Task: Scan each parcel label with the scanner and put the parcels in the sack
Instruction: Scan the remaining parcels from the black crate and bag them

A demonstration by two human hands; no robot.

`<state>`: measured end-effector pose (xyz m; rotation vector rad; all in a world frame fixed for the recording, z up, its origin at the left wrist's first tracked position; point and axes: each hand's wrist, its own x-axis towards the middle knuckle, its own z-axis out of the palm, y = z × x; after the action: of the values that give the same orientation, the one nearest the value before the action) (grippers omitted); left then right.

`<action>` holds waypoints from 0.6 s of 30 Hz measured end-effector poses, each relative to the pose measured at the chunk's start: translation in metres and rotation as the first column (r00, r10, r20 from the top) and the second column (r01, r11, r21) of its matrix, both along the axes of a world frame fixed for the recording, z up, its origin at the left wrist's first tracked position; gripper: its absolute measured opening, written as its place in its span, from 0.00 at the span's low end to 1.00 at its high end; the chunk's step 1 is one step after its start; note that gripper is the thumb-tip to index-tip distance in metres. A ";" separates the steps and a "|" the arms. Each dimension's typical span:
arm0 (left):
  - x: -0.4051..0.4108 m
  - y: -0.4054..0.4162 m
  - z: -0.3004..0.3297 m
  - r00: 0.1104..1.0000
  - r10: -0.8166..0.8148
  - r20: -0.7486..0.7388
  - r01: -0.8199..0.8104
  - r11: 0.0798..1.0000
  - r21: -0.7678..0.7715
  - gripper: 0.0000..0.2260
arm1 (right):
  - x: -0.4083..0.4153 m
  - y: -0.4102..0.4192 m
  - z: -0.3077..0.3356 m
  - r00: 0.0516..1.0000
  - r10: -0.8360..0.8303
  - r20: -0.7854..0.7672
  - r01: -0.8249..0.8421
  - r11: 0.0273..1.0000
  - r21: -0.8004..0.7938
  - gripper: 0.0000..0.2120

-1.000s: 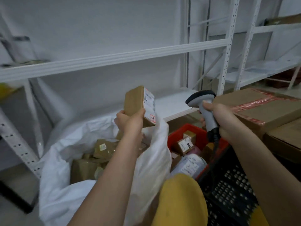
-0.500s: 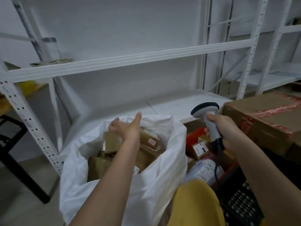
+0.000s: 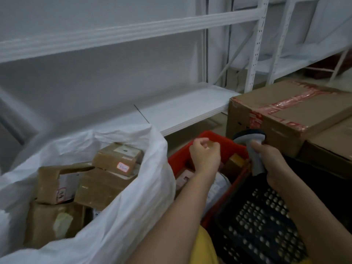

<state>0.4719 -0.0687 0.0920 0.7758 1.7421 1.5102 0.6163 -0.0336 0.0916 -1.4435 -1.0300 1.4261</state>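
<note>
Done so far: your white sack (image 3: 133,197) on the left already has a good pile of brown parcels (image 3: 99,183) in it, so I think much of the job is behind you

Top parcel: one brown box (image 3: 118,159) lies on top of the pile in the sack, with a small pink sticker facing up

Left to do: the red bin (image 3: 226,145) in the middle has more parcels (image 3: 235,161) in it, so those need a scan and a trip to the sack; I cannot count them because your arm hides most of the bin

Step now: I think you are going for the next parcel in the red bin

Left hand: your left hand (image 3: 204,157) is over the red bin, arm reaching across the edge of the sack, back of the hand up

Left fingers: they are loosely curled and I see nothing in them

Right hand: your right hand (image 3: 270,164) is just beside the left one, at the right edge of the bin

Right fingers: they are wrapped tight round the handle of the scanner (image 3: 251,145), thumb up on the grip

Scanner: its dark head points up and away from you, close to the big taped box (image 3: 289,115)

Nearby: a black crate (image 3: 257,225) with holes sits under your right arm, and a white shelf (image 3: 182,109) is behind the bin

What could go wrong: a parcel could land in the sack with no scan if you rush
</note>
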 end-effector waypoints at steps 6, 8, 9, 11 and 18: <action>-0.001 0.081 -0.108 0.987 -0.156 -0.030 0.118 0.848 -0.517 0.17 | 0.050 0.060 -0.065 0.995 0.070 0.066 -0.060 0.989 -0.138 0.16; -0.009 0.106 -0.142 0.968 -0.220 -0.118 0.108 0.796 -0.595 0.19 | 0.056 0.079 -0.076 0.993 0.095 0.068 -0.084 0.985 -0.149 0.12; -0.013 0.118 -0.156 0.956 -0.243 -0.163 0.094 0.783 -0.615 0.19 | 0.059 0.089 -0.082 0.992 0.108 0.072 -0.096 0.983 -0.157 0.13; -0.021 0.138 -0.191 0.941 -0.268 -0.208 0.067 0.749 -0.659 0.20 | 0.065 0.109 -0.095 0.989 0.128 0.073 -0.112 0.976 -0.186 0.15; -0.039 0.175 -0.288 0.793 -0.542 -0.280 0.094 0.561 -0.822 0.29 | 0.074 0.163 -0.130 0.983 0.173 -0.056 -0.182 0.946 -0.267 0.16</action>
<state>0.4332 0.1066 -0.1956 0.9872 2.1987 0.1550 0.6899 0.1294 -0.0379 -1.5453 -0.9940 1.7717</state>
